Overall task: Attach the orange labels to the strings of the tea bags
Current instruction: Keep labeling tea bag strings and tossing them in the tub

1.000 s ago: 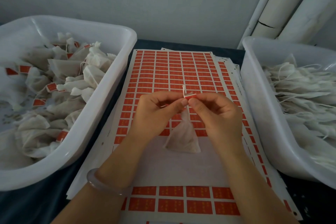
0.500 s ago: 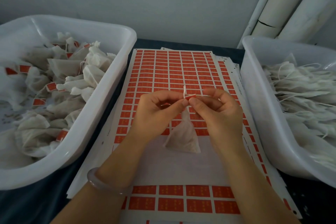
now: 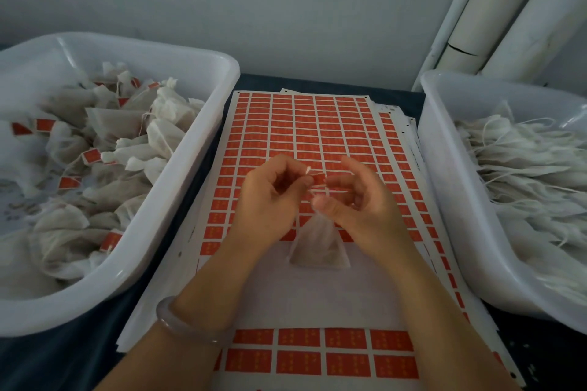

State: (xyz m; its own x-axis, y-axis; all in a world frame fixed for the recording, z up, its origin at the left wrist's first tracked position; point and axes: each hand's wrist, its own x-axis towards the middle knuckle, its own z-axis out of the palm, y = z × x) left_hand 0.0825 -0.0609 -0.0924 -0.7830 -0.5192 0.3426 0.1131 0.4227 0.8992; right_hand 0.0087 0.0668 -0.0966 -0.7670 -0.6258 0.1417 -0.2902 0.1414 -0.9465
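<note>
A small orange label [image 3: 318, 179] sits folded on the white string of a pale mesh tea bag [image 3: 319, 248]; my left hand [image 3: 270, 203] pinches that label between thumb and forefinger. The bag lies below the hands on a bare strip of the orange label sheet [image 3: 305, 130]. My right hand [image 3: 365, 209] hovers just right of the label with its fingers spread and loosely bent, holding nothing; its thumb tip is close to the string above the bag.
A white bin [image 3: 152, 225] on the left holds several tea bags with orange labels attached. A white bin [image 3: 444, 200] on the right holds several unlabelled bags with loose strings. More label sheets are stacked under the top one. White pipes [image 3: 495, 25] stand at the back right.
My right hand has let go of the label and string and spread its fingers, drawing slightly to the right. My left hand keeps its pinch on the label. The tea bag stays put.
</note>
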